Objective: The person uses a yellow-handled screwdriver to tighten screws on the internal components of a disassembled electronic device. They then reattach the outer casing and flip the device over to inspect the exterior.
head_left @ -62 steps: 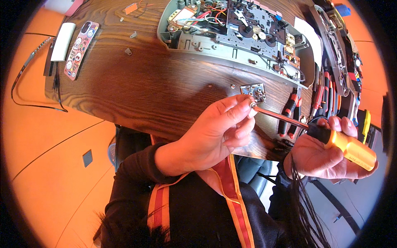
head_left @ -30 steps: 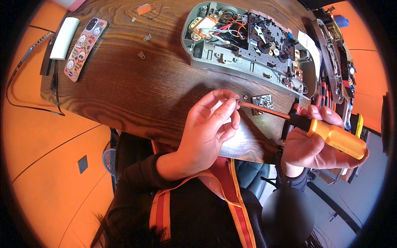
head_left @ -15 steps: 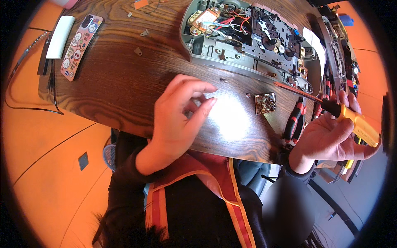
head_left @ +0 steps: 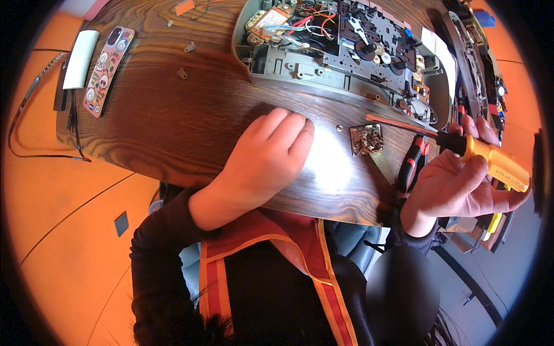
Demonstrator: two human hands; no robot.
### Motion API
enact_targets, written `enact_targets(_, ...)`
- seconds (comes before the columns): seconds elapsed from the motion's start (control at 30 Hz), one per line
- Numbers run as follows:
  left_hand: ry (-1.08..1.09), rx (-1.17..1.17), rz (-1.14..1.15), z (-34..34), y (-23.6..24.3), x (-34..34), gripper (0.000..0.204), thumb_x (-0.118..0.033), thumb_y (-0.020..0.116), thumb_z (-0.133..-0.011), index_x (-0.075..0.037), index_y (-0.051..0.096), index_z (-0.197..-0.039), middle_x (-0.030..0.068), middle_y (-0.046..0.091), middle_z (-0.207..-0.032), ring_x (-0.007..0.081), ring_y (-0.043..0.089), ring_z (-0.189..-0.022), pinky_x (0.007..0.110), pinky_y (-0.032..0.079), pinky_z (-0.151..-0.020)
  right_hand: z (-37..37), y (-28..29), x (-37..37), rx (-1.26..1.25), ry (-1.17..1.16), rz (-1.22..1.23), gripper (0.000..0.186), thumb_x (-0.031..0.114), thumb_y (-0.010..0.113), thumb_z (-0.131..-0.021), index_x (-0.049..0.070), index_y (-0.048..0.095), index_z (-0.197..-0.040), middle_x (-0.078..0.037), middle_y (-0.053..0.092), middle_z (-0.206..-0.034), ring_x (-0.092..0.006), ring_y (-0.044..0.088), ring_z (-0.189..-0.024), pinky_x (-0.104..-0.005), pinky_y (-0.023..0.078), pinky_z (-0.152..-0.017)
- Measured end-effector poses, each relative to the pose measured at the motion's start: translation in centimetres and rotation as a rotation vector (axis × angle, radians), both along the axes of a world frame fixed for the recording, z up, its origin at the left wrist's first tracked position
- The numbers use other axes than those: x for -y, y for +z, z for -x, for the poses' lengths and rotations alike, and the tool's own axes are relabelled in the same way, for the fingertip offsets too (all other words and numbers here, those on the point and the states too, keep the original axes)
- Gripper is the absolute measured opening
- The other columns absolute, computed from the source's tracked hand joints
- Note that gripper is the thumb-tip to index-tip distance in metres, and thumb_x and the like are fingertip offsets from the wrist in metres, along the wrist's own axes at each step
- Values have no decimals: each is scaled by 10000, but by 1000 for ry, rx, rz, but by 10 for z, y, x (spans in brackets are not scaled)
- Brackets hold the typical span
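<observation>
Head | left hand (head_left: 262, 158) empty, flat on wooden table (head_left: 173, 121) | right hand (head_left: 461, 184) grips screwdriver (head_left: 461, 144) | orange floor (head_left: 52, 202)

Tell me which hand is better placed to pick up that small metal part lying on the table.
Left. The left hand rests empty on the wooden table, fingers spread, just beside the small metal part. The right hand is close too, but it grips the orange-handled screwdriver, so it is not free.
</observation>
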State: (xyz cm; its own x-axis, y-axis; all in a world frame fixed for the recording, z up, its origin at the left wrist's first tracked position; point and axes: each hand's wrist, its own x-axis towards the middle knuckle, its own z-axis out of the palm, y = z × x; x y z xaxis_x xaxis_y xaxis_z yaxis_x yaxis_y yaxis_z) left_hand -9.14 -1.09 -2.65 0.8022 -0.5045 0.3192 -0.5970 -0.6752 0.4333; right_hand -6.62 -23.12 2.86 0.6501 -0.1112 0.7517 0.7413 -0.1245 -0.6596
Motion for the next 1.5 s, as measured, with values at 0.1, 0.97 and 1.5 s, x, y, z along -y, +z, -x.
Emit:
enact_targets(0.1, 18, -72, 128, 4, 1, 3, 290, -17, 576, -743, 29, 594, -1029, 124, 561, -933, 258, 543, -839, 311, 469, -728, 0, -1, 1, -3, 40, -8, 537, 54, 476, -914, 267, 237, -1346, -290, 541, -1058, -342, 630, -883, -433, 550, -803)
enact_targets(0.97, 61, -537, 1056, -9, 37, 0, 165, 61, 668, -746, 15, 635, -900, 76, 657, -875, 114, 626, -784, 222, 502, -697, 4, 8, -5, -105, 32, -109, 512, 101, 396, -946, 279, 181, -1375, -269, 531, -1065, -292, 622, -884, -352, 547, -704)
enact_targets(1.5, 81, -45, 861, 0, 18, 9, 214, 27, 722, -667, -23, 588, -826, 66, 605, -719, 188, 577, -603, 252, 459, -530, 8, 6, -27, 96, 73, -39, 591, 70, 537, -886, 49, 161, -1341, -348, 518, -995, -331, 645, -725, -355, 583, -633)
